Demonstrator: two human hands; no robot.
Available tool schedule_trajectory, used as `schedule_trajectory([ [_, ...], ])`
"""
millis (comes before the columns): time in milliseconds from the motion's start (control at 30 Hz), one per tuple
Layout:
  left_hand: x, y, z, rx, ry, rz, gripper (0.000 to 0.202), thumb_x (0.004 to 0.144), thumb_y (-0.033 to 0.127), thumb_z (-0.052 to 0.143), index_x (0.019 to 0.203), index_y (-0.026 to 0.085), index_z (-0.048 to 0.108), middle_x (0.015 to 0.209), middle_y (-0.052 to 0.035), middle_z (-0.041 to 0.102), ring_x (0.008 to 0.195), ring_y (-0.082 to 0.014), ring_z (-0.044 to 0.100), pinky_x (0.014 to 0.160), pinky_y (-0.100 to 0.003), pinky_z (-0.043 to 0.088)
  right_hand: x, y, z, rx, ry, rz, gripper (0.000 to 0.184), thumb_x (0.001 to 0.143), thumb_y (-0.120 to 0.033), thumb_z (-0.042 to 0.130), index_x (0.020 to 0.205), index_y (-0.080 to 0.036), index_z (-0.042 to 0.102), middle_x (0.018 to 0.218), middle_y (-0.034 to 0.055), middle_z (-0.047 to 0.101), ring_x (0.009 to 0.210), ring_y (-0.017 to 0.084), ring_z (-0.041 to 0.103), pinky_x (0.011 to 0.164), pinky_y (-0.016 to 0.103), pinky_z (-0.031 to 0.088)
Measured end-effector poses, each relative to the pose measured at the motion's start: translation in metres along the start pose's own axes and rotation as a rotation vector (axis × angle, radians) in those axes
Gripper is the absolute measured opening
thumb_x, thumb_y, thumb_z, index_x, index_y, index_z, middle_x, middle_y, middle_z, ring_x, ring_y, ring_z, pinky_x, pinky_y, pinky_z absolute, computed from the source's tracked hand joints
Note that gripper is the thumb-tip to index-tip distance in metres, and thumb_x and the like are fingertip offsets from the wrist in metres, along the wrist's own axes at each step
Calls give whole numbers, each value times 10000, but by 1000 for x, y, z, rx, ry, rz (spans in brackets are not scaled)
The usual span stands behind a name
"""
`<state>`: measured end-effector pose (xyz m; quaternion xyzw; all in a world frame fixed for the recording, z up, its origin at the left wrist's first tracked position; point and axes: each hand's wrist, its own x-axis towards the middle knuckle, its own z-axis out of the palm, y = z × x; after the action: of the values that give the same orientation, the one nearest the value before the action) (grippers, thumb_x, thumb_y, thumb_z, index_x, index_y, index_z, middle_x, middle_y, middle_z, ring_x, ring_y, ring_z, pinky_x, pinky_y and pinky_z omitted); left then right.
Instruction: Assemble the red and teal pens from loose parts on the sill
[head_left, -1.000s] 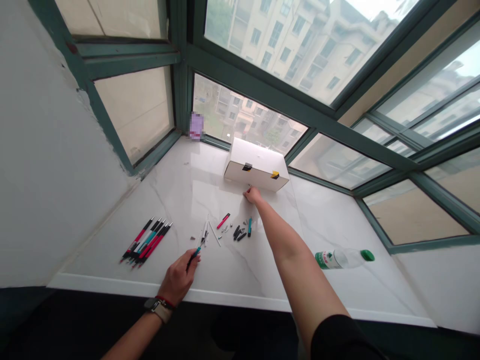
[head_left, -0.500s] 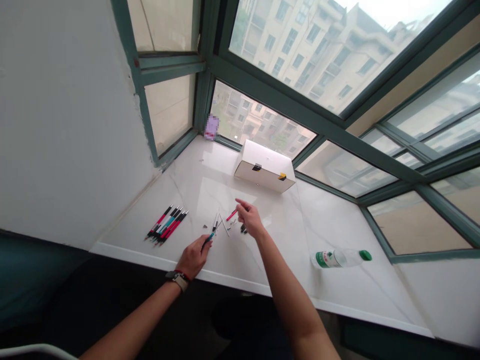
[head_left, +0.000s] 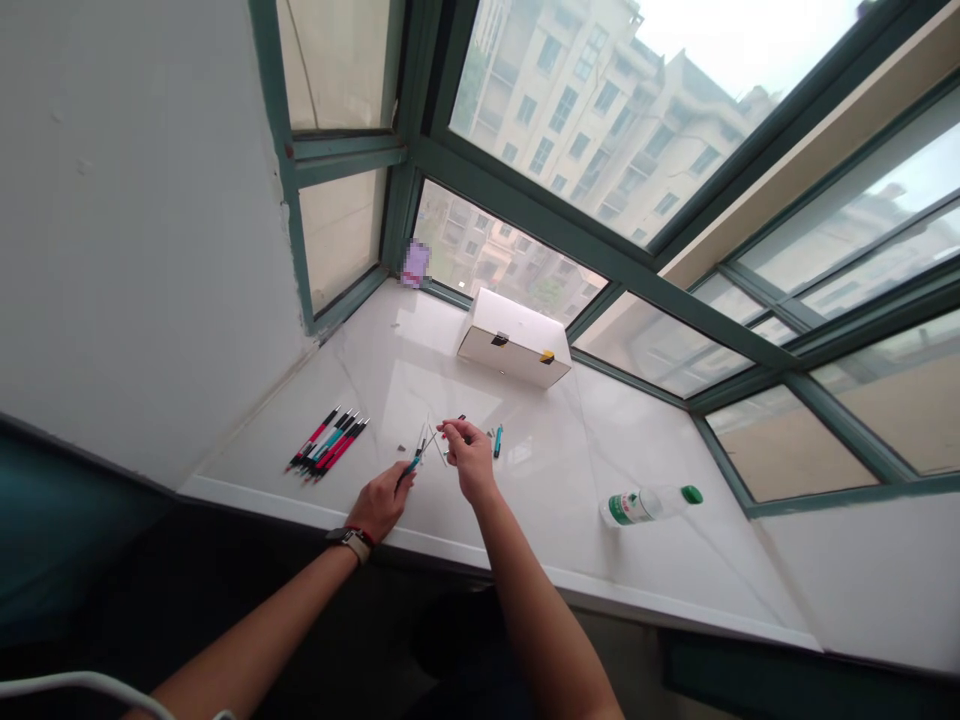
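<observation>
My left hand (head_left: 381, 502) is shut on a teal pen barrel (head_left: 409, 468) with its tip pointing up and right. My right hand (head_left: 469, 461) sits just right of it, fingertips drawn together at a thin pale pen refill (head_left: 431, 435). I cannot tell whether those fingers grip the refill. A row of assembled red and teal pens (head_left: 327, 445) lies to the left of both hands. A loose teal pen part (head_left: 497, 441) lies on the right. My right hand hides most of the small loose pen parts.
The hands work on a white marble windowsill (head_left: 540, 510). A white cardboard box (head_left: 514, 338) with black and yellow clips stands at the back. A green-capped plastic bottle (head_left: 645, 506) lies on its side at the right. Green-framed windows and a wall bound the sill.
My right hand has moved left from above the loose parts to beside my left hand, and its fingers have closed together. My left hand still holds the teal barrel.
</observation>
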<state>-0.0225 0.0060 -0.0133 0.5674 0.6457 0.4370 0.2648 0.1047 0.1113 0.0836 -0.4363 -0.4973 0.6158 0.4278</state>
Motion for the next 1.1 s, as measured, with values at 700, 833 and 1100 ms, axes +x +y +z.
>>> schedule_trajectory([
  [700,-1,0,0,65,12,30,265,980,385,390,1123,254,570,904,-31,713,835,-202,690,760,-298,514,1,4,-3,-106,-17,-20,314,758,-440,717,923,-173,739,882,65,730,459,56,389,411,219,325],
  [833,-1,-1,1,60,15,42,255,976,370,397,1126,256,569,901,-26,711,829,-198,688,756,-294,513,1,5,-4,-103,-14,-35,309,766,-435,716,923,-170,739,882,63,728,461,54,391,415,215,330],
  [1100,-1,0,1,44,16,45,246,971,353,404,1119,258,576,890,-22,713,822,-196,688,743,-288,515,-4,7,-4,-139,-26,-7,291,757,-433,721,898,-179,737,842,46,719,467,63,401,408,214,328],
])
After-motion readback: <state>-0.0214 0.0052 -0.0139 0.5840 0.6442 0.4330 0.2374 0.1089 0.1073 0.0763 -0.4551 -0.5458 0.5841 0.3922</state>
